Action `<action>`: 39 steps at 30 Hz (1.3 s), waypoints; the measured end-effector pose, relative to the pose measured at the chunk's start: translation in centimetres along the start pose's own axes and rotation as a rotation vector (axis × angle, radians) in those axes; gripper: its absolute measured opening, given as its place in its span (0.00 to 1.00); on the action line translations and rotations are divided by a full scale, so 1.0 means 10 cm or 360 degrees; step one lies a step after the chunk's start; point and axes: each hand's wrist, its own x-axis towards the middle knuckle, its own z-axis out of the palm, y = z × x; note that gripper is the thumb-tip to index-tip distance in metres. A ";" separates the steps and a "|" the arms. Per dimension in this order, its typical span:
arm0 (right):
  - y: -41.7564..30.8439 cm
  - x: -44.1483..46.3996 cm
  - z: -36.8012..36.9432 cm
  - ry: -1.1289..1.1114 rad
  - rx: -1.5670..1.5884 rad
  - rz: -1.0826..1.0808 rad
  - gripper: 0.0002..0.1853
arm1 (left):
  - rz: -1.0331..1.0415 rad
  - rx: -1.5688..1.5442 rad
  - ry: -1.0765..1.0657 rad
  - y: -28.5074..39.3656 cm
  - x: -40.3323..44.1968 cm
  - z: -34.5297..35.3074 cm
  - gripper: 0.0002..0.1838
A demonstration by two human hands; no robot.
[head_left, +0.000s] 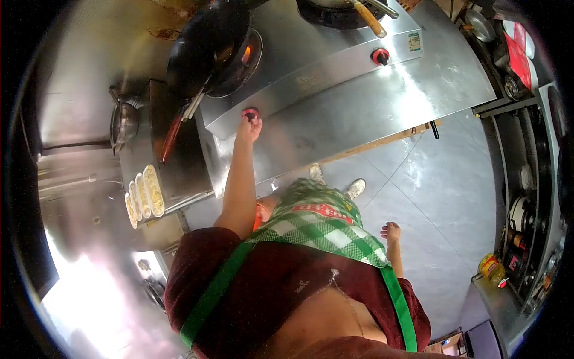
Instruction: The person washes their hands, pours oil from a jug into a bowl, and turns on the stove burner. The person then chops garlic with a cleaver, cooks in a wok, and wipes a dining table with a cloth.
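My left hand is closed on a red and black stove knob on the front panel of the steel stove. Above it, a flame shows in the left burner, beside a large black wok that sits tilted over it. A wok handle and a utensil handle point down toward the steel counter. My right hand hangs at my side over the floor, holding nothing, its fingers apart and slightly curled.
White oval dishes of food line the left counter edge, near a strainer. A second burner with handled utensils and another knob are at the top. Shelves and an oil bottle stand right.
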 end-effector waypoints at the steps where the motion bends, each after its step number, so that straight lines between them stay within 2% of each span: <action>1: -0.01 0.01 0.02 -0.0010 -0.0017 0.0002 0.11 | -0.0008 0.0023 0.0059 -0.01 -0.02 0.00 0.20; 6: -0.13 0.03 0.05 0.0007 -0.0035 -0.0025 0.11 | 0.0070 0.0358 0.0268 -0.15 -0.30 0.18 0.25; 8: -0.16 0.02 -0.02 0.0026 -0.0009 -0.0055 0.11 | -0.0048 0.0499 0.0371 -0.16 -0.39 0.17 0.28; 12: -0.18 0.05 -0.15 0.0062 -0.0009 -0.0074 0.11 | -0.0062 0.0655 0.0398 -0.28 -0.52 -0.15 0.31; 16: -0.19 0.06 -0.18 0.0060 -0.0057 -0.0080 0.11 | -0.0089 0.0575 0.0519 -0.38 -0.80 -0.49 0.24; 18: -0.21 0.18 -0.17 0.0060 -0.0341 -0.0089 0.09 | -0.0037 0.0645 0.0531 -0.42 -0.97 -0.74 0.21; 20: -0.48 0.19 -0.04 0.0031 -0.0609 -0.0257 0.07 | -0.0042 0.0683 0.0444 -0.37 -1.08 -1.05 0.20; 22: -0.86 0.21 0.19 -0.0147 -0.0654 -0.0678 0.09 | 0.0017 0.0722 0.0445 -0.31 -1.25 -1.20 0.17; 26: -2.22 -0.15 1.07 -0.0177 -0.1268 -0.1714 0.14 | 0.0216 0.0699 0.0595 -0.13 -1.72 -1.36 0.09; 28: -2.99 -0.90 1.64 -0.0241 -0.1356 -0.1988 0.14 | 0.0265 0.0753 0.0771 -0.06 -1.85 -1.43 0.08; 30: -3.46 -1.38 2.17 -0.0370 -0.1278 -0.2262 0.09 | 0.0340 0.0657 0.0714 -0.02 -1.94 -1.52 0.07; 31: -3.61 -1.62 2.40 -0.0280 -0.1453 -0.2385 0.09 | 0.0347 0.0713 0.0521 0.02 -2.04 -1.43 0.09; 32: -3.66 -1.64 2.62 -0.0297 -0.1165 -0.2749 0.10 | 0.0328 0.0869 0.0637 0.02 -1.99 -1.34 0.12; 33: -3.72 -1.91 2.80 -0.0298 -0.1151 -0.2794 0.10 | 0.0549 0.1889 0.0206 0.06 -1.76 -1.75 0.10; 34: -3.71 -1.91 2.96 -0.0309 -0.1445 -0.2717 0.07 | 0.0562 0.1820 0.0046 0.10 -1.65 -1.75 0.07; 35: -3.64 -2.08 3.07 -0.0190 -0.1363 -0.2750 0.06 | 0.0565 0.1744 -0.0114 0.12 -1.54 -1.75 0.08; 36: -3.56 -2.18 3.14 -0.0109 -0.1298 -0.2841 0.07 | 0.0457 0.1705 -0.0151 0.09 -1.55 -1.49 0.08; 37: -3.43 -2.20 3.16 -0.0145 -0.1257 -0.2779 0.08 | 0.0349 0.1668 -0.0184 0.04 -1.59 -1.18 0.08; 38: -3.31 -2.19 3.14 -0.0222 -0.1215 -0.2745 0.08 | 0.0088 0.1605 -0.0106 0.03 -1.64 -0.90 0.09; 39: -3.16 -2.17 3.06 -0.0151 -0.1301 -0.2601 0.09 | -0.0023 0.1715 -0.0214 -0.04 -1.60 -0.73 0.10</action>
